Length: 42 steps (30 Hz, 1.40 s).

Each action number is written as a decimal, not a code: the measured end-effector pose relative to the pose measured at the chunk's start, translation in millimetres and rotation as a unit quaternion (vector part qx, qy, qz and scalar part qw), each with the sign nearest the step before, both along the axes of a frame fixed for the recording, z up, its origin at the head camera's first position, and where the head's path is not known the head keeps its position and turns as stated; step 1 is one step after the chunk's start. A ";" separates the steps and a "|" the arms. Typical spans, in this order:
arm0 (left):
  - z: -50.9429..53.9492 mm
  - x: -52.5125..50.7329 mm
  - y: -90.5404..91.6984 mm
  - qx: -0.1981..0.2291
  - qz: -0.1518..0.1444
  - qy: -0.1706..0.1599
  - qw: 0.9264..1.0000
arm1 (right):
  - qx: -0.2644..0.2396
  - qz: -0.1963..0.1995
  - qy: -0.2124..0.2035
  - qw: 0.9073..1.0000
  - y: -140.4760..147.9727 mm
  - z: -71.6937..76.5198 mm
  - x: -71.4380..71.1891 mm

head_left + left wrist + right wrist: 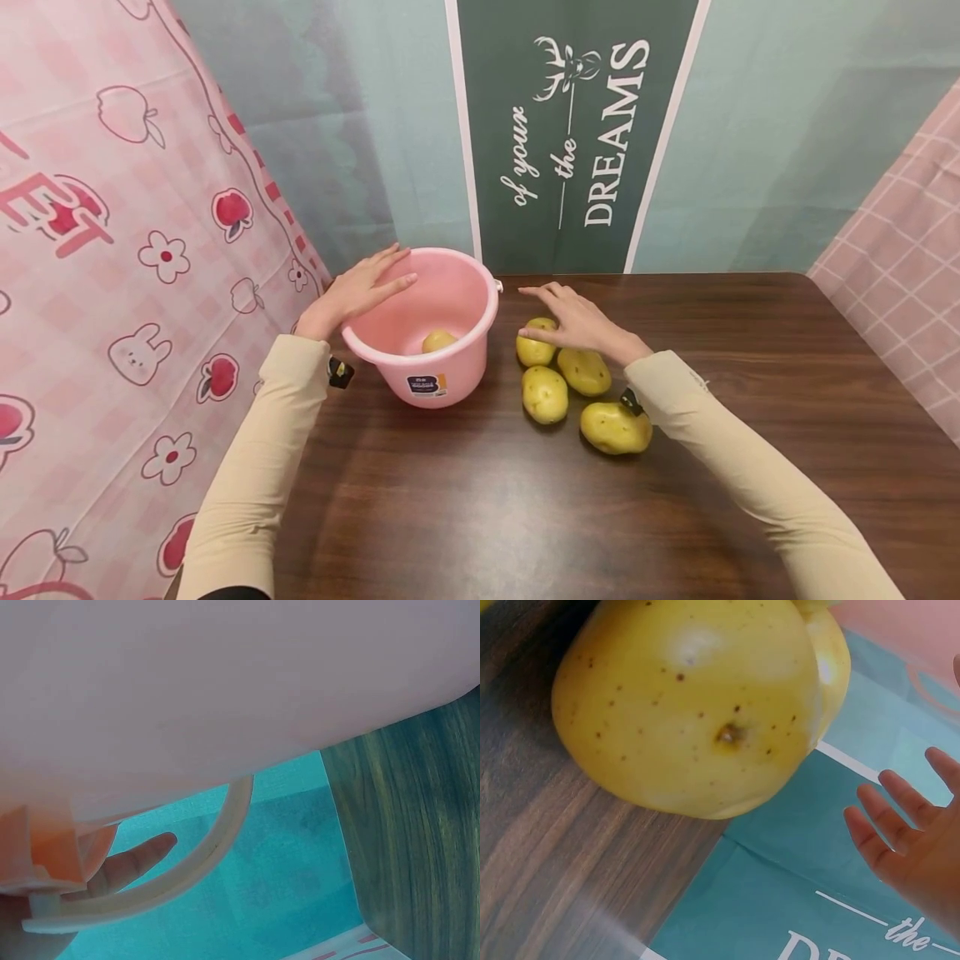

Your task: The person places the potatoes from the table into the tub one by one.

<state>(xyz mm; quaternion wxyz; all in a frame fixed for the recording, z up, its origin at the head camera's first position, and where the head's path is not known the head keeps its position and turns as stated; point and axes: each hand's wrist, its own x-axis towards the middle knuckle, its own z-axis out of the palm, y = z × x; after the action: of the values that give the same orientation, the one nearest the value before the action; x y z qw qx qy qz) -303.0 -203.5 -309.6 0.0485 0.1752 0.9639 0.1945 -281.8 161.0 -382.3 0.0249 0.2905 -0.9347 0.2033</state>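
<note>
- Left hand (360, 292): laid over the left side of the rim of the pink bucket (468, 371), fingers and thumb extended rather than clenched. How firmly it bears on the rim cannot be told.
- Right hand (573, 321): released, fingers spread, holding nothing; it hangs above the cluster of potatoes, to the right of the bucket. In the right wrist view, a gap separates it from the large potato in the foreground.
- Potatoes on the table (450, 500): four, comprising a far potato (534, 348), partly beneath the hand in the head view; a middle potato (583, 372) just beside it; a near potato (544, 395); and an oblong potato (617, 428), nearest the wearer.
- Potato inside the bucket (438, 340): one, low in the interior and partly hidden by the front rim.
- Bucket handle (217, 840): curves down outside the wall, near an extended finger.
- Handling, a judgement: the far potato seems the readiest to grasp. Thumb and fingers should close around its widest part, since smooth, rounded skin may roll away, and neighbours may be nudged.
- Carrying, likewise: lift above the rim before moving sideways, then lower well inside before letting go, to limit bruising. The left hand best steadies the rim, thumb kept aside from the opening.
</note>
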 end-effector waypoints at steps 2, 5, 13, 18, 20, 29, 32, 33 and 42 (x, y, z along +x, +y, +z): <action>0.0 -0.2 -0.1 -0.001 0.000 0.001 1.000 | 0.004 0.006 -0.001 1.000 0.4 -0.2 -0.4; 0.2 -0.2 0.1 0.001 0.000 0.002 1.000 | 0.014 0.013 -0.009 1.000 1.0 -0.9 -0.6; 1.6 0.1 0.6 0.002 0.004 -0.006 1.000 | 0.042 0.019 -0.022 0.999 3.0 -9.0 -2.1; 1.7 -0.2 1.4 0.005 0.002 -0.004 1.000 | 0.057 0.018 -0.034 0.998 3.8 -13.6 -2.9; 1.4 -0.4 1.6 0.004 0.001 -0.002 1.000 | 0.064 0.018 -0.036 0.997 4.4 -15.2 -3.3; 0.1 -0.6 0.6 0.009 -0.004 0.006 1.000 | 0.076 0.032 -0.044 0.996 3.8 -18.2 -6.1; -0.5 -0.7 -0.2 0.008 -0.003 0.005 1.000 | 0.081 0.037 -0.046 0.995 3.0 -19.8 -7.5; -0.7 -0.6 -0.4 0.008 -0.003 0.004 1.000 | 0.082 0.038 -0.046 0.995 2.7 -20.4 -8.0; 0.6 0.5 0.0 0.008 0.007 -0.009 1.000 | 0.092 0.043 -0.051 0.993 2.1 -25.4 -10.4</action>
<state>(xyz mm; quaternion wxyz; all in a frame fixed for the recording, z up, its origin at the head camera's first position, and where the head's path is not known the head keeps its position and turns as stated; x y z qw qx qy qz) -302.5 -203.5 -309.1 0.0540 0.1676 0.9629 0.2043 -292.2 163.1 -407.7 -0.0589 0.3210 -0.9360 0.1315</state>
